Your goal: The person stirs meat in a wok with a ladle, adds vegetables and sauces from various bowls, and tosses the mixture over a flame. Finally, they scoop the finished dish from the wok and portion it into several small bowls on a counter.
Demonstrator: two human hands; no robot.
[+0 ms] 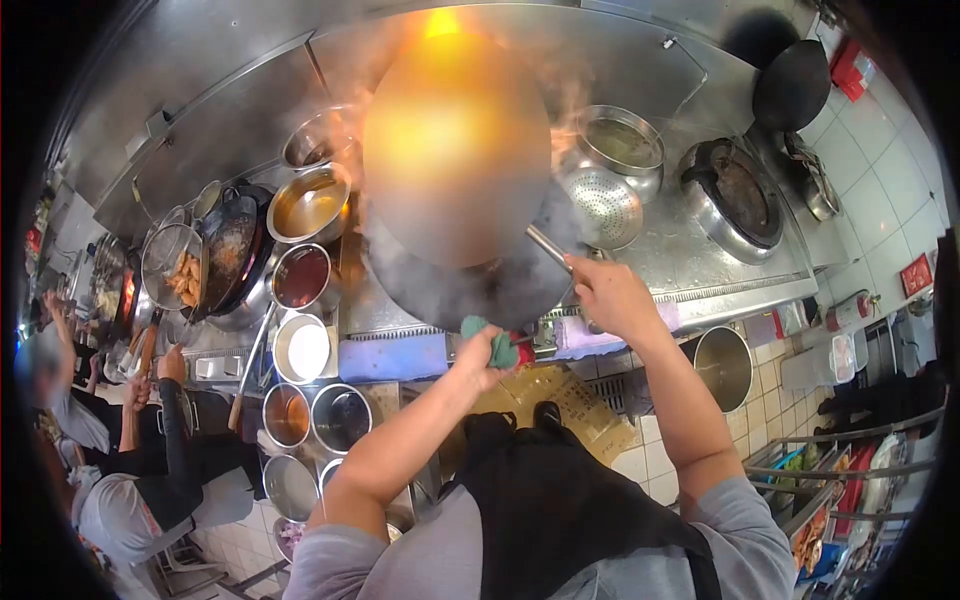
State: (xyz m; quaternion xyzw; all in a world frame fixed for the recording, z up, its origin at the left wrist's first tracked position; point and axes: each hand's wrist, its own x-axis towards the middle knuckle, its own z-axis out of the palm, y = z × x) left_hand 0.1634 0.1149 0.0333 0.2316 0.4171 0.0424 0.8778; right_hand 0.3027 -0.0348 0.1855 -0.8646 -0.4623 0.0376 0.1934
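Observation:
In front of me a large dark wok gives off smoke, with flames rising round it. A blurred oval patch covers most of its inside, so its contents are hidden. My left hand is closed round a folded green cloth at the wok's near rim, where the handle lies. My right hand grips a metal-handled cooking utensil that slants up and left over the wok. Its working end cannot be seen. Right of the wok lies a perforated strainer.
Left stand steel pots of dark red sauce and amber liquid. A pot of cloudy liquid and a second wok are at right. Co-workers work at far left. Folded blue cloths line the front edge.

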